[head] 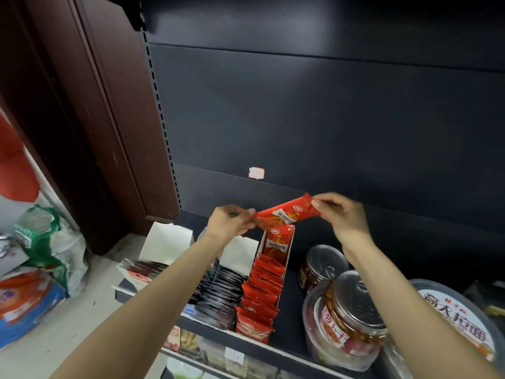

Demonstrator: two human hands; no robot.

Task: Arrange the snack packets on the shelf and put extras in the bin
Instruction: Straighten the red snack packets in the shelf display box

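A red snack packet (287, 213) is held crosswise in the air above the shelf. My left hand (228, 222) pinches its left end and my right hand (341, 214) pinches its right end. Right below it a white display box (289, 258) holds a row of red packets (261, 296) standing on edge, with one packet upright at the back. Left of that, a row of dark packets (221, 291) fills a second open box. A third open box (164, 242) with dark packets sits further left. All stand on the dark shelf (289, 340).
Clear lidded jars of snacks (349, 318) and a round tub with a white label (459, 318) crowd the shelf's right side. A green-and-white sack (52, 242) and a blue-and-orange bag (24, 302) lie on the floor at left. A dark back panel rises behind.
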